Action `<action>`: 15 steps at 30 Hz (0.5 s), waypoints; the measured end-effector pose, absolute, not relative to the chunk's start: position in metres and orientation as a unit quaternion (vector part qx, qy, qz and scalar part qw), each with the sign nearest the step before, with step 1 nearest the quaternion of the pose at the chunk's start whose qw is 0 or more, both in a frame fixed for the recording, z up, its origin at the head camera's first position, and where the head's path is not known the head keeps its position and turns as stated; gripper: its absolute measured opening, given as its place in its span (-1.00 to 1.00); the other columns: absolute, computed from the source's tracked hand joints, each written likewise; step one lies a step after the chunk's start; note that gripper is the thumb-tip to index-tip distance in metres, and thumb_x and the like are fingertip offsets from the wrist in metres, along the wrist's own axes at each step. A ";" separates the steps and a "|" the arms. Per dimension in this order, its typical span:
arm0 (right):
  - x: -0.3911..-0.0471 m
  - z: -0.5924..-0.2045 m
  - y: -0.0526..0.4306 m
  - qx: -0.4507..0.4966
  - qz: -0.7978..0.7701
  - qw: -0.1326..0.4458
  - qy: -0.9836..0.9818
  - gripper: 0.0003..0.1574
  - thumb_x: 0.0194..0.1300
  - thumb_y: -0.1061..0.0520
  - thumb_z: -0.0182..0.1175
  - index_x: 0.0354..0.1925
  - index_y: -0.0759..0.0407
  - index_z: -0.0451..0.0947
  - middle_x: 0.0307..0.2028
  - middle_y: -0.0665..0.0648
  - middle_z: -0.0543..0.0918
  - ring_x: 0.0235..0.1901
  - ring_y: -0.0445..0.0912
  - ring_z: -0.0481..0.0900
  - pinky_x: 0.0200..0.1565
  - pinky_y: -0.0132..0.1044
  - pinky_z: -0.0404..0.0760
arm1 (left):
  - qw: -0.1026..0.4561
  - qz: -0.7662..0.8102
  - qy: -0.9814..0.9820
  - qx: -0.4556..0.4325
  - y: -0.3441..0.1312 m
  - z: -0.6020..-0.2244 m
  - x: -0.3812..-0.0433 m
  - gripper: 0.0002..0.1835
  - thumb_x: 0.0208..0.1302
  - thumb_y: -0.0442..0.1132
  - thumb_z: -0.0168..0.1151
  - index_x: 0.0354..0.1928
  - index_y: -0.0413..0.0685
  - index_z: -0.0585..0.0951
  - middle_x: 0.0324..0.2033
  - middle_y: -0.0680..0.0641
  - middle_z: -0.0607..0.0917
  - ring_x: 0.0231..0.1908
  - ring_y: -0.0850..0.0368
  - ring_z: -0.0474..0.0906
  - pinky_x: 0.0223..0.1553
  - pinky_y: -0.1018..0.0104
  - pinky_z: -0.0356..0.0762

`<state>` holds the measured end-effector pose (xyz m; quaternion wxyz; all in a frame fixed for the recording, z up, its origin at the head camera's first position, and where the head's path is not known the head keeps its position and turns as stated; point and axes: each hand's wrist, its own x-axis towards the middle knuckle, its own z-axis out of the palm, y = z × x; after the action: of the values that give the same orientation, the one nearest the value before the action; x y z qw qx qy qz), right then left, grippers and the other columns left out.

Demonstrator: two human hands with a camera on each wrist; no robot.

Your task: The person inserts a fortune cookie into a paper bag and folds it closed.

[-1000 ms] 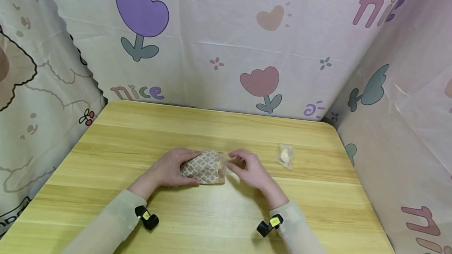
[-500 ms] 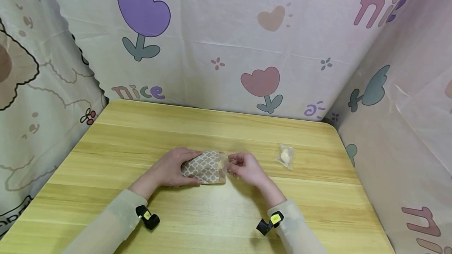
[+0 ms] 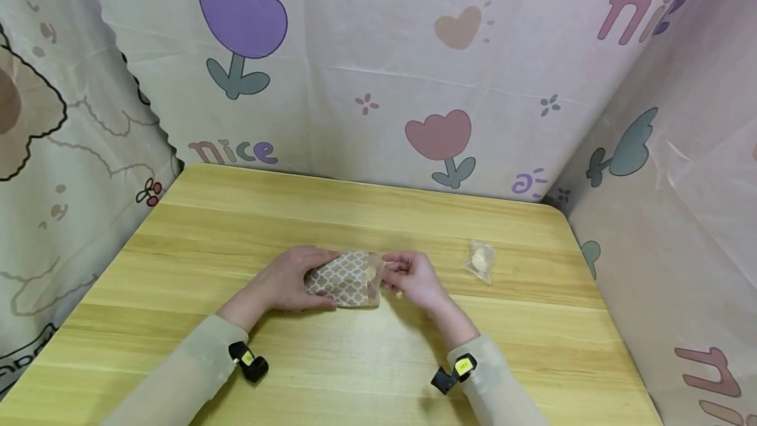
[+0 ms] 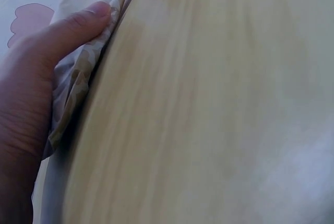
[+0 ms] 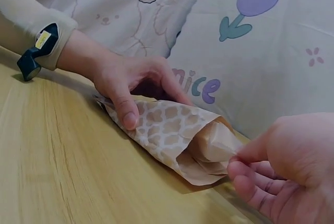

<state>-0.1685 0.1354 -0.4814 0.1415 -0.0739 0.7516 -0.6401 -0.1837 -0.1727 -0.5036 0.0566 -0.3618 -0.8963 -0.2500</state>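
Lying flat, brown lattice-patterned paper bag (image 3: pixel 343 279).

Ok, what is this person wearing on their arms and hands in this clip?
Both hands are bare. The left hand and right hand come out of long, pale beige sleeves. At each cuff sits a small black device with a yellow label: left wrist device, right wrist device. No gloves or rings visible.

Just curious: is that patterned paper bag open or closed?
Open: the patterned paper bag lies on its side, mouth gaping toward the right hand.
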 end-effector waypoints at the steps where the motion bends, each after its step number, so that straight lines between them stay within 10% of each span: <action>1: -0.168 -0.481 0.135 -0.076 -0.641 0.139 0.751 -0.57 0.39 0.38 0.34 0.19 0.50 0.58 -0.30 0.22 0.78 -0.47 -0.02 0.68 -0.45 -0.34 0.68 | 0.056 -0.249 -0.896 -0.362 -0.173 -0.503 -0.184 0.07 -0.04 0.56 0.49 0.43 0.06 0.59 0.27 0.02 0.68 0.24 0.00 0.59 0.32 -0.08 0.51; 15: -0.167 -0.480 0.121 -0.091 -0.637 0.156 0.749 -0.53 0.44 0.31 0.33 0.23 0.51 0.54 -0.28 0.33 0.78 -0.43 -0.01 0.73 -0.45 -0.35 0.67 | 0.060 -0.253 -0.889 -0.377 -0.171 -0.501 -0.183 0.08 -0.04 0.54 0.51 0.43 0.02 0.59 0.27 0.00 0.68 0.23 -0.03 0.60 0.31 -0.10 0.52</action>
<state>-0.1666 0.1209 -0.4797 0.1558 -0.0907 0.7495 -0.6370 -0.1828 -0.1711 -0.5012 0.0595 -0.3771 -0.8891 -0.2525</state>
